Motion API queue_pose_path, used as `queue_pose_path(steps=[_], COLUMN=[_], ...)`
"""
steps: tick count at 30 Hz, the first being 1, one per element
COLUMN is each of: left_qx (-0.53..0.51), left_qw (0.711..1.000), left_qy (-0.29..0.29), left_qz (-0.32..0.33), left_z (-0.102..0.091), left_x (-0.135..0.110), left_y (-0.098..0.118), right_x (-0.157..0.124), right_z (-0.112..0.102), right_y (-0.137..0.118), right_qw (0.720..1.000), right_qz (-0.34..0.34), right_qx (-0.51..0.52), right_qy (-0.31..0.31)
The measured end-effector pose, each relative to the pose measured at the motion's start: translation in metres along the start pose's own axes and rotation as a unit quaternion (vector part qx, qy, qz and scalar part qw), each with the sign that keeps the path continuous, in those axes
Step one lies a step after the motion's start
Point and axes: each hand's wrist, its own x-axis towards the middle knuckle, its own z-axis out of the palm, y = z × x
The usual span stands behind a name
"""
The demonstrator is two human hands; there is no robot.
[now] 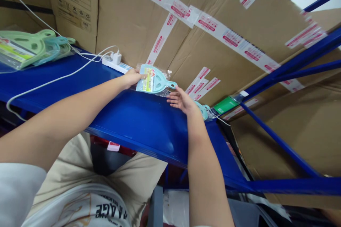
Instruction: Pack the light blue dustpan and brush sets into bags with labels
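A light blue mini dustpan in a clear plastic wrapper, with a yellow-green label, is held up above the blue shelf. My left hand pinches its wide left side, the thumb lying over the label's edge. At the other end, my right hand has its fingers stretched and apart, fingertips at the tip of the handle; whether they press on it I cannot tell. Behind my right wrist, another light blue dustpan lies partly hidden on the shelf.
Several wrapped green and blue dustpans lie stacked at the far left. A white power strip with plugs and a white cable sits along the back. Large taped cardboard boxes rise behind. A green-labelled bottle leans near the blue rack frame.
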Motion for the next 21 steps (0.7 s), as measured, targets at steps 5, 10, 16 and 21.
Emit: queue_pose_path(steps=[5,10,16,21], left_qx=[-0.010,-0.004,-0.028,-0.072], left_qw=[0.999,0.998,0.995,0.981], left_qy=[0.002,0.034,0.083,0.170], left_qz=[0.040,0.043,0.039,0.052], left_z=[0.002,0.000,-0.013,-0.031], left_x=[0.003,0.004,0.010,0.023], left_y=[-0.003,0.001,0.009,0.014], right_x=[-0.014,-0.016,-0.015,-0.011], right_z=[0.022,0.022,0.009,-0.002], right_y=[-0.003,-0.006,-0.012,-0.011], right_qw=[0.999,1.000,0.997,0.986], right_qz=[-0.006,-0.017,-0.006,0.039], right_qx=[-0.026,-0.023,0.022,-0.042], right_qy=[-0.028,-0.011,0.078,0.157])
